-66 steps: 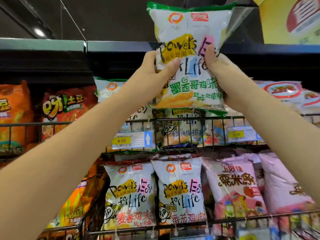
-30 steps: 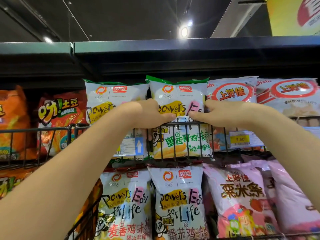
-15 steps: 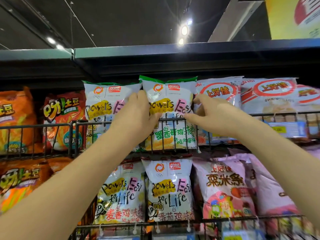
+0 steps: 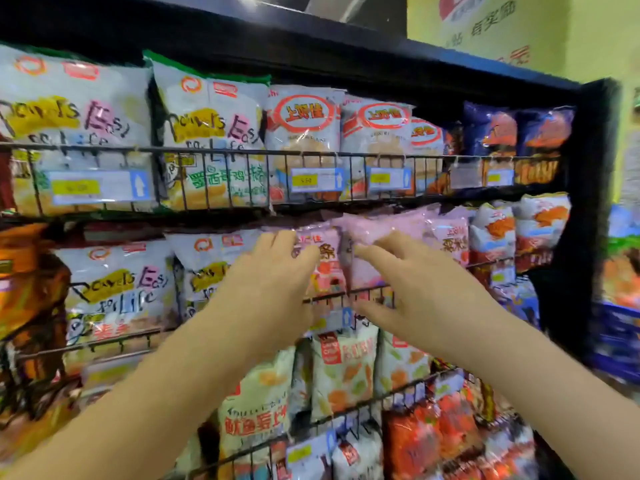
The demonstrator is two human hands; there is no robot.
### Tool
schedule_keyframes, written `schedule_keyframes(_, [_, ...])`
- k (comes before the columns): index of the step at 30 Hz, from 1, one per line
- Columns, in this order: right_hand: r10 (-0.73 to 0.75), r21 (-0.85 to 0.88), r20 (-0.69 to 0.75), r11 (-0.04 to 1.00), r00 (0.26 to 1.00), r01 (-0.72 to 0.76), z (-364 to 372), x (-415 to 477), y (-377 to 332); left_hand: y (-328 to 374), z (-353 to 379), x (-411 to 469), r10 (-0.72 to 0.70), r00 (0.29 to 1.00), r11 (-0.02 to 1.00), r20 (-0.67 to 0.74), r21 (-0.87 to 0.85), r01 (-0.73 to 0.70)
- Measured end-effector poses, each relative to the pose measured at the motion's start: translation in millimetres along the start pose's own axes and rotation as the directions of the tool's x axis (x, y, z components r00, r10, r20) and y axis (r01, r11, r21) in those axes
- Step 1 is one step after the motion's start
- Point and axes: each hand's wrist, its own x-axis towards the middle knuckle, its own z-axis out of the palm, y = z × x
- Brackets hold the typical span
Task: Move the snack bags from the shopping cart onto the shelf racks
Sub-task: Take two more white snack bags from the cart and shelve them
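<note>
left hand (image 4: 273,268) relaxed, empty | right hand (image 4: 398,275) spread, empty | green-topped snack bag (image 4: 211,140) upright in top wire rack (image 4: 311,153) | likely light, puffy, slick, crushable: grip side edges

One head-worn wide-angle camera looks straight ahead, close up, at the black metal wire shelf racks (image 4: 381,154), frame tilted and blurred

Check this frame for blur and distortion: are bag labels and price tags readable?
Head view: motion blur smears everything; the yellow price tag unreadable, big print on the white green-topped snack bag legible. Wide-angle distortion skews the black wire rack rail. Left hand and right hand look soft-edged.
</note>
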Motion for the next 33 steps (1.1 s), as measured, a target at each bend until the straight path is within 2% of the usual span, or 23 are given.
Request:
schedule_keyframes(6, [0.212, -0.057, 0.230, 0.977, 0.950, -0.204, 7.0, -114.3, 27.6, 80.8, 56.5, -34.5, 0.151, 0.974, 0.975, 0.171, -0.187, -0.119])
schedule_keyframes(10, [0.361, -0.150, 0.290, 0.932, 0.887, -0.330, -18.0, -175.3, 59.0, 149.9, 60.4, -36.0, 0.277, 0.945, 0.930, 0.175, -0.295, -0.218])
schedule_keyframes(18, [0.575, -0.265, 0.286, 0.816, 0.767, -0.513, -82.9, -308.6, 155.1, 331.5, 43.1, -20.2, 0.477, 0.877, 0.813, 0.051, -0.404, -0.419])
schedule_keyframes(24, [0.770, -0.376, 0.205, 0.632, 0.604, -0.678, -128.8, -427.3, 276.1, 518.4, 11.6, 9.2, 0.640, 0.766, 0.655, -0.054, -0.484, -0.581])
schedule_keyframes(29, [0.860, -0.374, 0.168, 0.508, 0.482, -0.776, -167.9, -493.2, 352.4, 640.8, -2.1, 20.5, 0.725, 0.680, 0.530, -0.111, -0.541, -0.653])
schedule_keyframes(33, [0.888, -0.381, 0.142, 0.457, 0.437, -0.804, -179.5, -524.3, 402.6, 711.9, -5.5, 35.8, 0.758, 0.636, 0.463, -0.143, -0.568, -0.680])
